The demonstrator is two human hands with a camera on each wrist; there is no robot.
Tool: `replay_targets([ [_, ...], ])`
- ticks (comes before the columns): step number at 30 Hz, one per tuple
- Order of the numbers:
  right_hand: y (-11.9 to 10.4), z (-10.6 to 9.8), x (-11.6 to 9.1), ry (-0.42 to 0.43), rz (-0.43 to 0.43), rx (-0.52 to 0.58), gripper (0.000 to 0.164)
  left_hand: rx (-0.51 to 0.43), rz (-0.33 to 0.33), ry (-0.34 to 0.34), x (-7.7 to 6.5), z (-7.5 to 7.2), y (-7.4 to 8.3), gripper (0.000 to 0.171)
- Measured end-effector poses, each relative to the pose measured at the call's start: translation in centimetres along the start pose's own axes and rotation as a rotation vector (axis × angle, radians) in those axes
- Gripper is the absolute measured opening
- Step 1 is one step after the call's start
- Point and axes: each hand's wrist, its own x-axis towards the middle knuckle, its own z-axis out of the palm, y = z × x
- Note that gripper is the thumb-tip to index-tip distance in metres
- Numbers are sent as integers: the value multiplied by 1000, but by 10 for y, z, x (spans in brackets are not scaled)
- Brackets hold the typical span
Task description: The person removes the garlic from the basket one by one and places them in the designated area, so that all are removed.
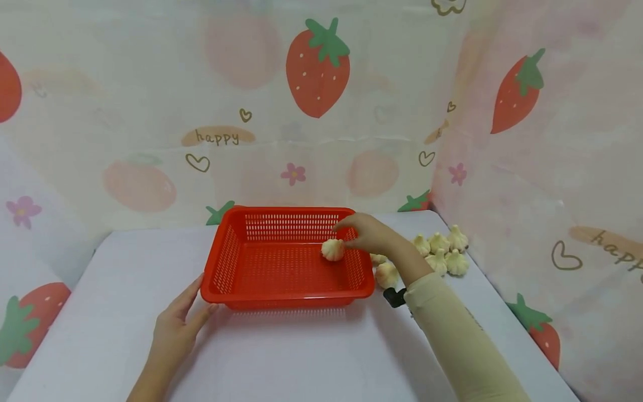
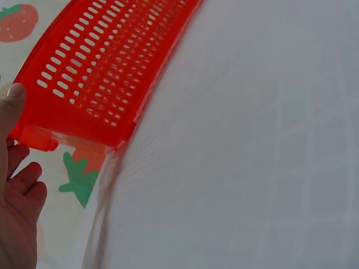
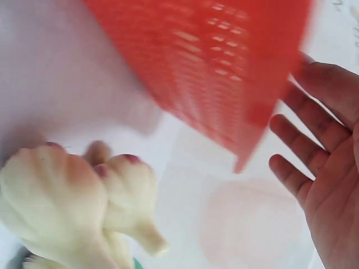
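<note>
A red plastic basket [image 1: 288, 295] with slotted sides stands on the white table. My left hand [image 1: 176, 329] holds its front left corner; in the left wrist view the thumb [image 2: 14, 96] lies against the rim, the fingers below it. Over the basket's right side reaches my right hand [image 1: 369, 234], fingers loosely extended. A pale garlic bulb [image 1: 331, 250] is inside the basket, just below the thumb and fingertips. In the right wrist view the rim hides part of the right hand [image 3: 331, 151], whose visible fingers are spread and fairly straight.
Right of the basket lie several more garlic bulbs [image 1: 439, 244], and one bulb [image 1: 387, 275] sits close by its right wall, near the forearm. A black wrist device [image 1: 394, 297] shows under the right wrist. Strawberry-print sheets [image 1: 316, 167] stand behind the table [image 1: 125, 273] and along its sides.
</note>
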Motion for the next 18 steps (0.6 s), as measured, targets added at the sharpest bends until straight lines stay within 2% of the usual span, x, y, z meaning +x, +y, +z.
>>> replay_targets([
  [6, 10, 11, 4, -7, -43, -86, 38, 17, -15, -4, 0, 0, -2, 71],
  [18, 25, 31, 14, 89, -141, -247, 35, 50, -20, -2, 0, -1, -3, 72],
])
